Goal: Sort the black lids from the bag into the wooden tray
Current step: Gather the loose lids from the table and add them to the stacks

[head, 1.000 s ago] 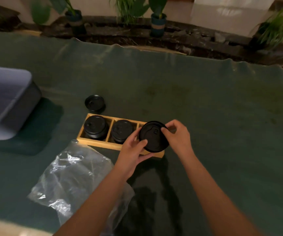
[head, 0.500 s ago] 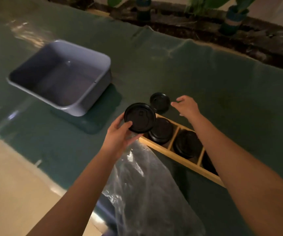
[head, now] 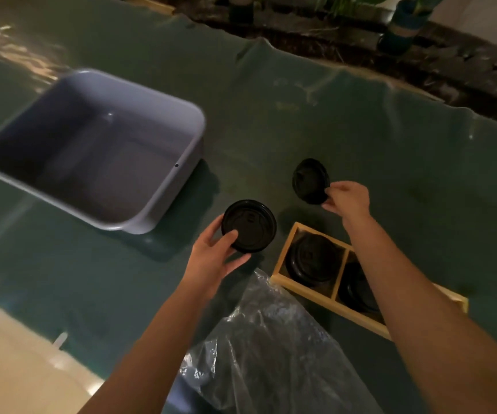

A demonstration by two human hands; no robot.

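Observation:
My left hand (head: 214,258) holds a black lid (head: 250,225) flat, just left of the wooden tray (head: 283,264). My right hand (head: 348,201) pinches a second, smaller black lid (head: 310,180) by its edge and tilts it up, beyond the tray's far left corner. The tray has compartments; black lids (head: 313,258) fill the left one and more lids (head: 357,291) lie in the one beside it, partly hidden by my right forearm. The clear plastic bag (head: 265,348) lies crumpled in front of the tray.
A grey plastic tub (head: 187,162) stands open at the left on the green cloth-covered table (head: 331,115). Potted plants (head: 402,22) and a dark ledge run along the far edge. Pale floor shows at the lower left.
My view swung left. The left hand carried the large lid off the tray's right end to its left side; the right hand reached out and picked up the loose lid from the table.

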